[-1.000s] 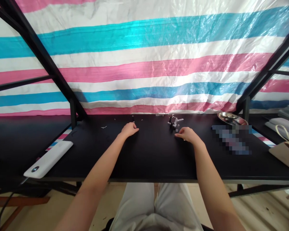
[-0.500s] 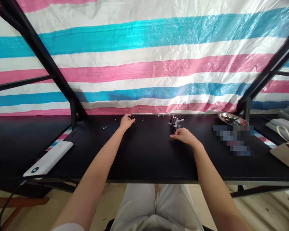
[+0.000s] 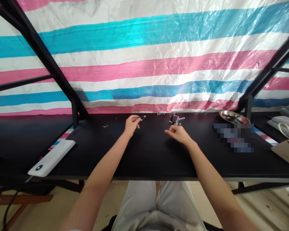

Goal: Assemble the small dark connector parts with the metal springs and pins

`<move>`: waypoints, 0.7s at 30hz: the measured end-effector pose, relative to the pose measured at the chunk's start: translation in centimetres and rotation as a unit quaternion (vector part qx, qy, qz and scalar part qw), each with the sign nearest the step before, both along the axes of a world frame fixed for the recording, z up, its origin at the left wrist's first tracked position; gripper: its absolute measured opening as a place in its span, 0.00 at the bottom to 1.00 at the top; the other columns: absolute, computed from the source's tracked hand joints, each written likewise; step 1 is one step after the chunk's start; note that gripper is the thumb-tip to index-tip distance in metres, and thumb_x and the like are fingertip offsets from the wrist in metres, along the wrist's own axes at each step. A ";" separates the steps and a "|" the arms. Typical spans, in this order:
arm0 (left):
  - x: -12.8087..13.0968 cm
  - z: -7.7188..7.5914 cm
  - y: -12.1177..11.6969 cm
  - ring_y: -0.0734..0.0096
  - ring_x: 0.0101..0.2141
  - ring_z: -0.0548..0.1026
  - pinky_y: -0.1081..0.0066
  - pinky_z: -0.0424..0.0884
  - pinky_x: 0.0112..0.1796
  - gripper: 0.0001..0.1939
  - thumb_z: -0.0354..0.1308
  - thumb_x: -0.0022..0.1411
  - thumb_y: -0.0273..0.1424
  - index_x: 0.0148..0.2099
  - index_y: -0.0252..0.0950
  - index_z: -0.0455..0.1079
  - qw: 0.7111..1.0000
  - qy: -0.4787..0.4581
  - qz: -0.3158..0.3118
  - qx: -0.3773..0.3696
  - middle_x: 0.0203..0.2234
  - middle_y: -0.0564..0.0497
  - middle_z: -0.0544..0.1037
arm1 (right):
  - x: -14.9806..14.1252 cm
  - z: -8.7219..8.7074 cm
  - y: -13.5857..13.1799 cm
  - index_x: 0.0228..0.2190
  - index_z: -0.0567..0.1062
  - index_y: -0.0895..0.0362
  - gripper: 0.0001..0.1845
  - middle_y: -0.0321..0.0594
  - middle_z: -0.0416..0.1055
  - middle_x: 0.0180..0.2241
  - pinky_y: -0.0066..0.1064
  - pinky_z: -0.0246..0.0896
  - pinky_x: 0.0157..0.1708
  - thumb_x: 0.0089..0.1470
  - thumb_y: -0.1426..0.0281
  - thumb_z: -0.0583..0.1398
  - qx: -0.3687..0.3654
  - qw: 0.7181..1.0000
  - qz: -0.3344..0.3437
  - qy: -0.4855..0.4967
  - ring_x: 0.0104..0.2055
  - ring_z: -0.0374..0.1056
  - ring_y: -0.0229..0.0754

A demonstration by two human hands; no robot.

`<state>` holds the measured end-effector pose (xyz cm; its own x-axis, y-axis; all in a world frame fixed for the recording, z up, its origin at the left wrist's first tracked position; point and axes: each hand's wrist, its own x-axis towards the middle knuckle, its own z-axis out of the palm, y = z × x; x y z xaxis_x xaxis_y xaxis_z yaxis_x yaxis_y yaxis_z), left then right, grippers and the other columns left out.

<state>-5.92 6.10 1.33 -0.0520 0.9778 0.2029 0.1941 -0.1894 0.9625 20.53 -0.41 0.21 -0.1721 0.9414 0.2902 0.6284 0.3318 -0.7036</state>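
Holding a small dark piece with a paler end (image 3: pixel 142 117) between thumb and fingertips, the left hand (image 3: pixel 132 124) is almost closed, the piece poking out to the right above the table (image 3: pixel 149 157). The right hand (image 3: pixel 179 133) is loosely curled, thumb pointing left; whether it grips anything cannot be told. Just beyond it lies a cluster of clear and black parts (image 3: pixel 177 121). The step in hand looks like picking up and turning one small part; handling it next would seem to call for a light fingertip hold and bringing the two hands closer.

Farther out, a row of tiny metal bits (image 3: pixel 161 114) and some bent pale wire (image 3: pixel 173 114) lie along the back, and a metal dish (image 3: pixel 239 119) rests at the right.

Half a second ago the left hand was reaching beside the piece on the table; now it has it raised, and the right hand has moved slightly left.
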 end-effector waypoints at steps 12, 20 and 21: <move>3.9 -1.2 -6.4 0.82 0.14 0.69 0.78 0.63 0.18 0.12 0.57 0.53 0.34 0.37 0.34 0.60 0.981 -0.030 -0.193 0.019 0.32 0.48 0.75 | -3.8 -0.6 -0.7 0.27 0.66 0.57 0.24 0.31 0.58 0.20 0.24 0.49 0.19 0.51 0.48 0.50 -0.064 0.976 0.063 0.196 0.19 0.52 0.31; 3.8 -1.1 -6.5 0.85 0.15 0.69 0.79 0.65 0.20 0.09 0.55 0.55 0.33 0.38 0.35 0.64 0.987 0.060 -0.146 0.040 0.36 0.50 0.74 | -4.2 -0.8 -0.4 0.26 0.65 0.57 0.25 0.27 0.52 0.16 0.24 0.41 0.15 0.47 0.46 0.53 -0.121 0.952 0.096 0.265 0.15 0.46 0.29; 3.8 -1.1 -6.4 0.84 0.15 0.69 0.79 0.65 0.20 0.09 0.55 0.54 0.33 0.39 0.35 0.64 0.987 0.058 -0.146 0.038 0.36 0.50 0.74 | -4.2 -0.8 -0.4 0.26 0.65 0.57 0.24 0.26 0.51 0.16 0.24 0.41 0.15 0.47 0.47 0.54 -0.120 0.952 0.096 0.265 0.15 0.46 0.29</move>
<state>-2.14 -0.34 0.25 0.2573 0.9293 0.2651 0.2282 -0.3250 0.9178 16.29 -0.84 -0.60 -0.2367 0.9574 0.1653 0.1087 0.1951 -0.9747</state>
